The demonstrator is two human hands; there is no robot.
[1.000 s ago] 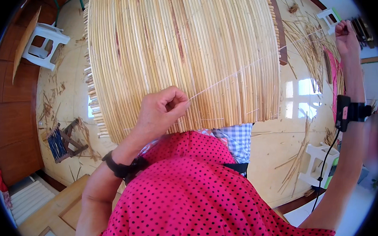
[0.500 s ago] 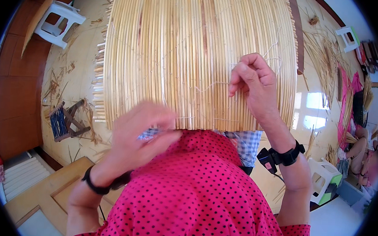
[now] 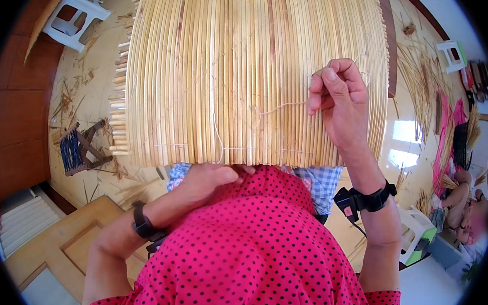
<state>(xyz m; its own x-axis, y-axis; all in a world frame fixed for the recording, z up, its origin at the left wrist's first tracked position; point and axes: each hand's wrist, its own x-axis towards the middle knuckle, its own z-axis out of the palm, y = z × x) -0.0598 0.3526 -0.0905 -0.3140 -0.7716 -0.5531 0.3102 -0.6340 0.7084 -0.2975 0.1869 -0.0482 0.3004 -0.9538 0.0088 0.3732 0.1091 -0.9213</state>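
Note:
In front of me lies a wide mat of pale straw-coloured stalks [image 3: 203,83], laid side by side and stitched across with thin thread. Above its right part, my right hand [image 3: 342,100] is closed in a pinch on a white thread [image 3: 283,105]. That thread runs left from the fingertips to the mat's surface; whether a needle is in the pinch cannot be made out. My left hand [image 3: 211,181] is at the mat's near edge, beside my lap, thumb and fingers stretched to the right. Some of its fingers are hidden, and nothing shows in it.
At far left stands a white stool [image 3: 76,19], with a folding stool with blue webbing [image 3: 79,148] nearer. Loose straw [image 3: 421,90] litters the floor on the right. Another white stool [image 3: 418,233] is at lower right, near a seated person [image 3: 464,205].
My left hand has dropped from above the mat's near edge down to the edge itself. My right hand has shifted slightly right and up, drawing the thread straighter.

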